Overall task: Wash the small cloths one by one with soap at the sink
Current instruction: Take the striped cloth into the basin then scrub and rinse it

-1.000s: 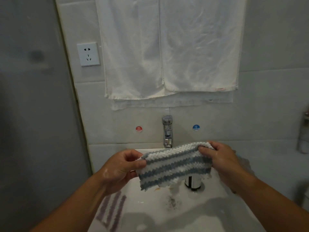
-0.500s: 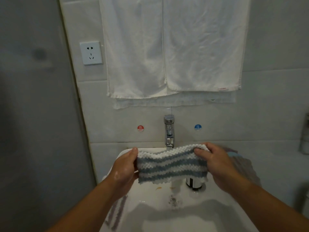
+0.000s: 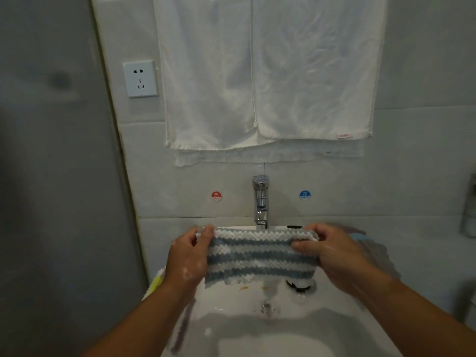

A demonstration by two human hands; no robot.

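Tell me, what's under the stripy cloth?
Under the striped cloth is the white sink, with orange specks and the drain. The cloth's lower edge covers part of the drain.

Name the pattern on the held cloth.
The cloth has blue-grey and white stripes; head view.

The cloth [image 3: 260, 256] hangs over the sink [image 3: 231, 307] before the tap [image 3: 261, 202], 2 towels [image 3: 309, 73] on the wall [image 3: 417, 163] behind.
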